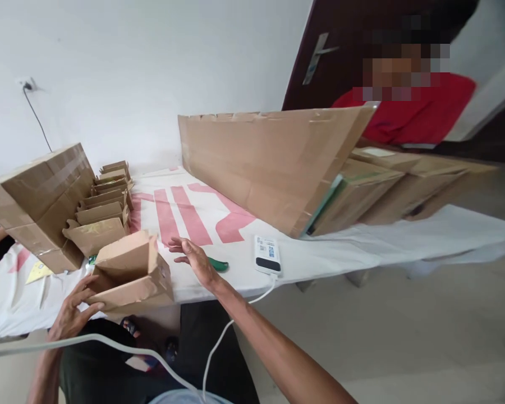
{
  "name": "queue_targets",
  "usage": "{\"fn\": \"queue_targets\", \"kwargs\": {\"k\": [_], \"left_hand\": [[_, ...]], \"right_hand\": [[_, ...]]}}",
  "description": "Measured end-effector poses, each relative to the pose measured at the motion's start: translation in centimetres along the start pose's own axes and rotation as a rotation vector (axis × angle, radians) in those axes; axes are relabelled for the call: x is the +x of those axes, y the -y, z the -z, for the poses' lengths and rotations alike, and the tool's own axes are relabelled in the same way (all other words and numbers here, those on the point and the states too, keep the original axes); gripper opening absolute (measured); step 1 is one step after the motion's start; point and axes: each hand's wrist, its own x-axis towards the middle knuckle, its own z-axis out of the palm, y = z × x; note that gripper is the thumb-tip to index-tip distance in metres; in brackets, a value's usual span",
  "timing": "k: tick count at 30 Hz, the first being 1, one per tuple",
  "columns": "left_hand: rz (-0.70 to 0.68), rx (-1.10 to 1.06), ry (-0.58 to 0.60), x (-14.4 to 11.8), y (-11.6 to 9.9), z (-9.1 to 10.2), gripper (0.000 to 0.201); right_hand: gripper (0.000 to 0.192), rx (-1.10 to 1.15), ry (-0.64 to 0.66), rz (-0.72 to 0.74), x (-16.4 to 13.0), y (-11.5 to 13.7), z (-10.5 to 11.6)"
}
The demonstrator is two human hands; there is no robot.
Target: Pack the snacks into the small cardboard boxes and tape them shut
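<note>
An open-topped small cardboard box [132, 293] stands at the table's near edge, in front of me. My left hand [76, 303] grips its left end, with the thumb along the near side and the fingers at the rim. Just right of the box, my right hand [193, 259] hovers with its fingers apart and nothing in them. A green curved object [219, 264] lies on the cloth, partly hidden by my right wrist; its kind is unclear. Inside the box I can see only shadow.
Behind the box runs a row of small open cardboard boxes [103, 216] beside a large carton [46, 196]. A long cardboard panel [261, 163] stands across the table. Nearer lies a white device [267, 255] with a cable. A person in red [429, 112] is beyond.
</note>
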Motion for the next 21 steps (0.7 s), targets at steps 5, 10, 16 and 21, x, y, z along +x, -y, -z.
{"fn": "queue_targets", "kwargs": {"k": [5, 10, 16, 21], "left_hand": [[0.106, -0.083, -0.006, -1.5, 2.3, 1.6, 0.052], [0.14, -0.145, -0.009, -1.9, 2.2, 1.7, 0.054], [0.146, -0.118, 0.026, -1.5, 1.5, 2.3, 0.053], [0.139, -0.099, 0.057, -1.1, 0.6, 2.9, 0.049]], "right_hand": [[0.075, -0.054, 0.055, 0.048, -0.7, -0.8, 0.1], [0.056, -0.103, 0.099, 0.056, -1.7, -1.8, -0.8], [0.053, -0.297, 0.179, 0.199, -0.9, -2.4, -0.9], [0.121, -0.405, 0.332, 0.142, -0.4, -3.2, -1.3]]}}
